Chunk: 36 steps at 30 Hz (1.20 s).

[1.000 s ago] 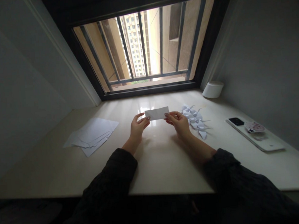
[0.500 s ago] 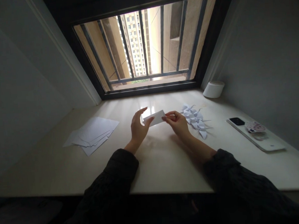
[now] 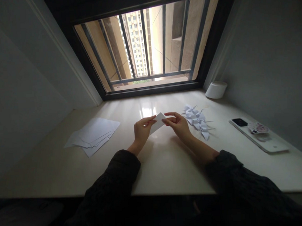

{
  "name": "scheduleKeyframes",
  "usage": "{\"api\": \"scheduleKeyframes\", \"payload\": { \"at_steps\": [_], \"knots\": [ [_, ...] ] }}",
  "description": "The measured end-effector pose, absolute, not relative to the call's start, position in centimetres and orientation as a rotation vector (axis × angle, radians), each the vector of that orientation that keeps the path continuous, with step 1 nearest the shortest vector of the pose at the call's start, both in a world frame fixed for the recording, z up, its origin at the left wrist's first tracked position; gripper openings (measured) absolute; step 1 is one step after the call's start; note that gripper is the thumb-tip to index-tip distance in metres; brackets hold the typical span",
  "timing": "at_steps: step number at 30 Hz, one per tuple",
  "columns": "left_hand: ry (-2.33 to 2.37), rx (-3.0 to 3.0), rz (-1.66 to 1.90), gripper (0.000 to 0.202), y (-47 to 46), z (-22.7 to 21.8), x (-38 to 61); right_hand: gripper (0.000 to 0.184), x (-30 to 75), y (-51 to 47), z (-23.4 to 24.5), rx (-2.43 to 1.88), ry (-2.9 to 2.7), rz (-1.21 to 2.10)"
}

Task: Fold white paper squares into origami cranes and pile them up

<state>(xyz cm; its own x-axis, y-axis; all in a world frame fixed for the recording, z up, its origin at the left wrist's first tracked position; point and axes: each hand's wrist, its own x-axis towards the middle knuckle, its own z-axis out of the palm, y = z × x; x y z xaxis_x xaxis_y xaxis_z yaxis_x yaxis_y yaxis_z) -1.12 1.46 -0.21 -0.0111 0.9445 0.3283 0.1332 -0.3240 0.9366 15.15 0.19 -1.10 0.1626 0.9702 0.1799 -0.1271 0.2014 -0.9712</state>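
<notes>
A small folded sheet of white paper is held up over the table, tilted, with one corner pointing away from me. My left hand pinches its left side between thumb and fingers. At the upper right edge, the thumb and fingertips of my right hand are closed on the paper. Just right of that hand lies a cluster of several folded paper cranes. The fingers hide parts of the paper's edges.
Loose sheets of white paper lie overlapping on the left of the pale table. On the right rests a phone with a round grip on its back. A white cylindrical object stands in the far right corner, near the barred window.
My left fingers have closed down onto the paper, where before they were spread above it. The paper has turned, so that a corner now points up and away.
</notes>
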Motion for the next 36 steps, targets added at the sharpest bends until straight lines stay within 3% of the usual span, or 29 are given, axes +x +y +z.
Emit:
{"api": "scheduleKeyframes", "payload": {
  "at_steps": [15, 26, 32, 36],
  "knots": [
    [1.035, 1.253, 1.408, 0.032, 1.7, -0.5, -0.6, 0.039, 14.9, 0.1, -1.2, -0.976, -1.032, 0.999],
    [1.264, 1.881, 1.324, 0.027, 1.6, -0.1, -2.0, 0.042, 15.3, 0.4, -1.5, -1.016, -1.041, 0.985],
    [1.144, 1.622, 1.339, 0.031, 2.0, -0.3, -1.7, 0.059, 15.4, 0.4, -1.3, -0.983, -1.097, 1.062],
    [1.051, 1.364, 1.354, 0.036, 1.9, -0.3, -1.2, 0.040, 15.2, 0.2, -1.4, -1.057, -1.240, 1.149]
  ]
}}
